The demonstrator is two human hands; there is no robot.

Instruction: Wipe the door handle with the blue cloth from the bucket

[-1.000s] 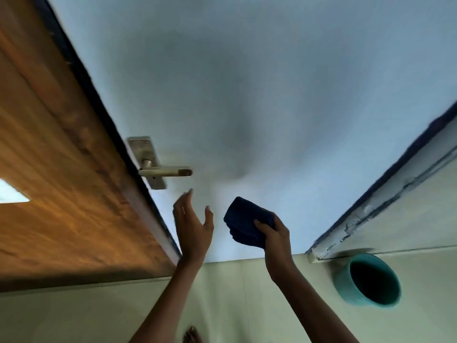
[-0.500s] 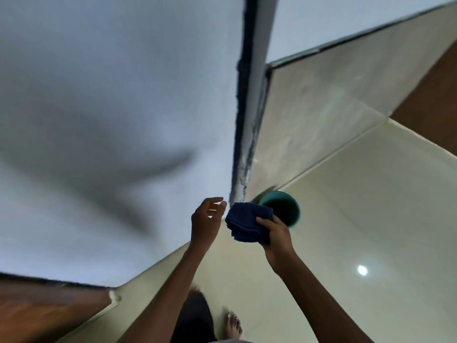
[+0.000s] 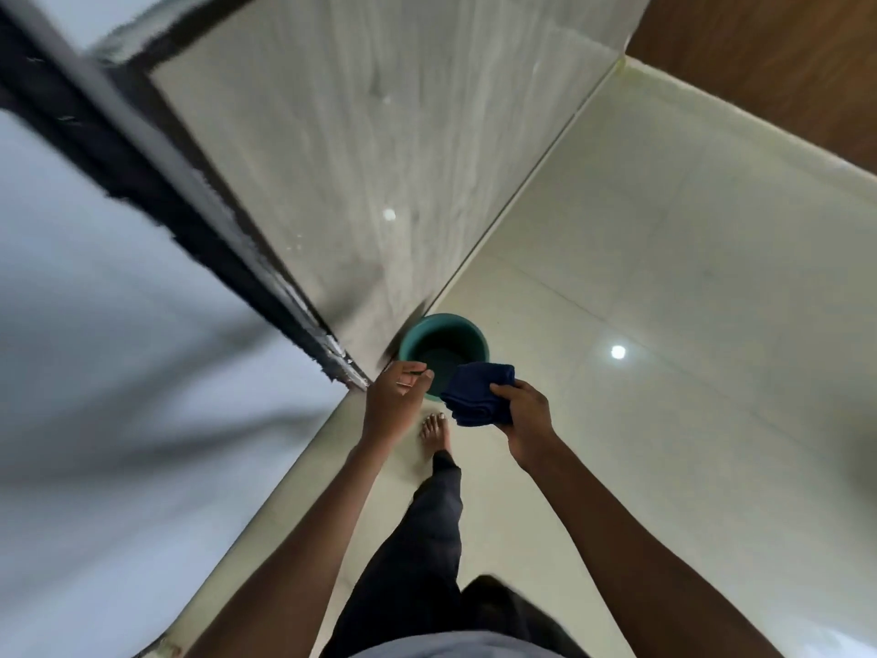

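Note:
A folded dark blue cloth (image 3: 479, 394) is gripped in my right hand (image 3: 524, 420), held just above and in front of the teal bucket (image 3: 443, 332). The bucket stands on the floor in the corner by the wall and looks dark inside. My left hand (image 3: 394, 403) hovers to the left of the cloth over the bucket's near rim, fingers loosely curled and holding nothing. The door handle is out of view.
A dark door frame (image 3: 156, 182) runs diagonally at the left beside a pale blue wall (image 3: 118, 372). Cream tiled floor (image 3: 664, 349) spreads to the right. My bare foot (image 3: 436, 432) and dark trouser leg stand just behind the bucket. Brown wood (image 3: 783, 54) shows top right.
My view has swung from the door and handle down to the bucket in the corner. Both hands, the right still holding the cloth, now sit over the bucket.

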